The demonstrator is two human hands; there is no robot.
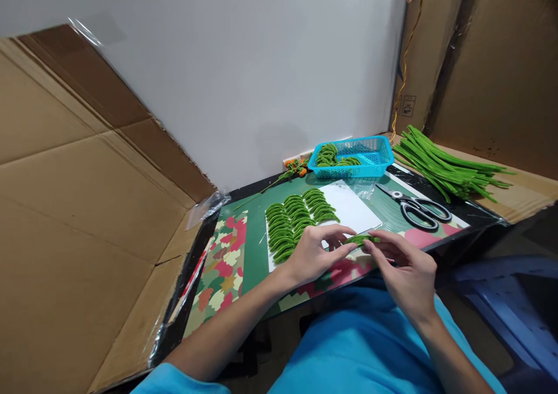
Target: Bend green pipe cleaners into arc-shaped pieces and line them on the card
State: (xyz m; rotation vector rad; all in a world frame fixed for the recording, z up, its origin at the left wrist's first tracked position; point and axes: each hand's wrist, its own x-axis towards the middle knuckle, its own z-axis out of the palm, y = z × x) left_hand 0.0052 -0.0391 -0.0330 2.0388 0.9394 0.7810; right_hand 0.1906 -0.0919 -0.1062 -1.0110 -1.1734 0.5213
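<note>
Curved green piece held between two hands above a patterned mat

The left hand (316, 257) and the right hand (407, 269) meet near the front edge of the bench (250, 192), thumbs and fingers pinching a short, fuzzy green piece (358, 240) from opposite ends. The piece lies roughly level, just beyond the near edge of a white sheet (349, 203). On the left part of this sheet, similar curved pieces (280, 231) are stacked closely in three columns; the left hand partly hides the middle column. The sheet rests on a green mat (255, 249) with a camouflage-like border. Behind it, a blue perforated basket (370, 171) contains more curved pieces, gathered mainly toward its left side. Orange flowers (303, 172) on a green stem lie left of the basket. Open scissors (412, 200) with black-and-grey handles lie right of the sheet, and a bundle of long green strips (449, 164) lies beyond them.
</note>
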